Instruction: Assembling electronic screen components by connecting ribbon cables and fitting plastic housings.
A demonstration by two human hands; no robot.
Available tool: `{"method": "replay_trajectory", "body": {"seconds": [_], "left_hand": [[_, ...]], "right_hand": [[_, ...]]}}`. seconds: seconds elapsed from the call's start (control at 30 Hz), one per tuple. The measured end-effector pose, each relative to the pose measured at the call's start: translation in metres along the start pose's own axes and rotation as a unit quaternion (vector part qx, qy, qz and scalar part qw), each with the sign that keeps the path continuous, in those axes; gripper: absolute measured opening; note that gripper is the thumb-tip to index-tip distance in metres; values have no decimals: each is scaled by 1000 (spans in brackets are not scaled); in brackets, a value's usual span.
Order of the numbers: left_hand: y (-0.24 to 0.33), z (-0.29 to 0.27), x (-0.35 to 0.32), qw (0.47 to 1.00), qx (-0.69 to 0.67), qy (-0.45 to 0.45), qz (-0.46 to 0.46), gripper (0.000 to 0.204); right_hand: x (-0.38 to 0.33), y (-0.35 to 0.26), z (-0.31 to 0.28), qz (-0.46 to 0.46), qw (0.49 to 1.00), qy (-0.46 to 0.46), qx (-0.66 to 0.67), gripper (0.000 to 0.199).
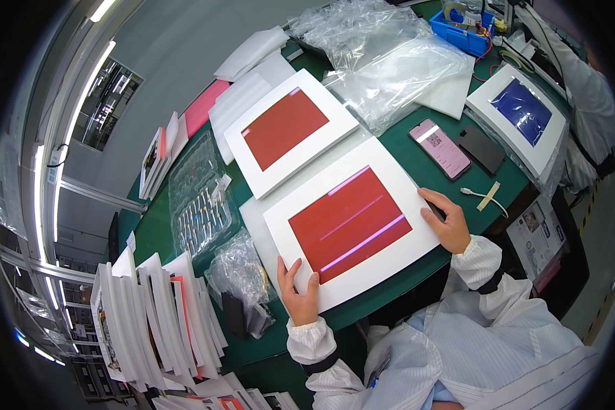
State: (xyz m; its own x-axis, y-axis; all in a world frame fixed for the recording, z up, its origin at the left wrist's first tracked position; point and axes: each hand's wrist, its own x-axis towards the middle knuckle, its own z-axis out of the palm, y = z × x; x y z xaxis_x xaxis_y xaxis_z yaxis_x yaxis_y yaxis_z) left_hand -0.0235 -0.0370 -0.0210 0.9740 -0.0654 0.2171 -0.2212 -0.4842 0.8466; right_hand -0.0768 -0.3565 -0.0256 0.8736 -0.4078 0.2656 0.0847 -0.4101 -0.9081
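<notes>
1. Currently, the left hand is pressing flat on the near left corner of the near panel, a white-framed square with a red centre; its fingers are spread, gripping nothing.
2. Meanwhile, the right hand is resting on the same panel's right edge, fingers slightly curled over the rim, clamping nothing.
3. The near panel is lying flat on the green table, directly before the person, and appears to be getting squared up; a second panel of the same kind is lying just beyond it, already set down.
4. At the far left, white sheets are standing in a fanned stack.
5. Next to them, a clear tray is holding rows of small parts, with a crumpled clear bag near it.
6. Behind the panels, white foam pads and clear bags are piling up.
7. Right of the panels, a pink phone and a dark card are lying beside a blue-centred panel.
8. At the far right, a blue bin is sitting at the table's edge.
</notes>
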Motion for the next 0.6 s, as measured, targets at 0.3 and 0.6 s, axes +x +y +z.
{"method": "replay_trajectory", "body": {"seconds": [0.3, 0.6], "left_hand": [[1, 0, 3, 1000, -13, 0, -4, 40], [-2, 0, 2, 1000, -4, 8, 9, 41]], "right_hand": [[4, -3, 0, 1, 1000, 1, 8, 37], [3, -1, 0, 2, 1000, -6, 10, 37]]}}
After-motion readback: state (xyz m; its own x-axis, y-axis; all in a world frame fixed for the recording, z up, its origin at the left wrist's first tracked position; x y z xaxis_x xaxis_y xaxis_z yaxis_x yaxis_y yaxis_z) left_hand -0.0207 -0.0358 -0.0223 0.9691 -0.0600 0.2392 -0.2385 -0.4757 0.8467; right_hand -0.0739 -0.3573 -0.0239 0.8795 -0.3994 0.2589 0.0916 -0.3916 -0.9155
